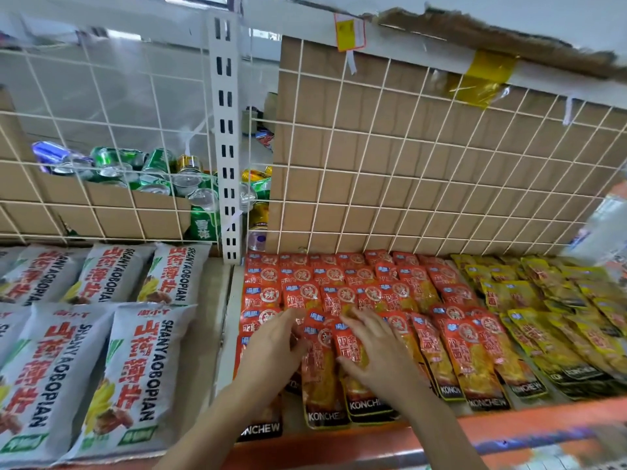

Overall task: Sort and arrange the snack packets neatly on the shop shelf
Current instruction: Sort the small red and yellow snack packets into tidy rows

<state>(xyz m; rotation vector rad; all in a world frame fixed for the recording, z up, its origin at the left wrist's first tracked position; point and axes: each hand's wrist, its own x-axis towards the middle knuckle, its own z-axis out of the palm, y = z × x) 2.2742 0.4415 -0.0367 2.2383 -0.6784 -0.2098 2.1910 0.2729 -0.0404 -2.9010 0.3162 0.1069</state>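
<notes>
Red snack packets [339, 293] cover the shelf [509, 427]; your left hand [271, 347] and right hand [376, 351] rest flat on them, fingers spread, gripping nothing.

A white slotted post [226, 96] divides wire mesh [424, 157] backed by cardboard [400, 188].

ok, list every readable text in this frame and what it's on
"SHANYAOBOPIAN": white bags, left shelf.
"山药薄片": same bags, red print.
"KONCHEW": black bottom band of red packets and yellow packets.
Other Chinese print on packets, green cans, yellow tag up top: too blurred to read.
</notes>
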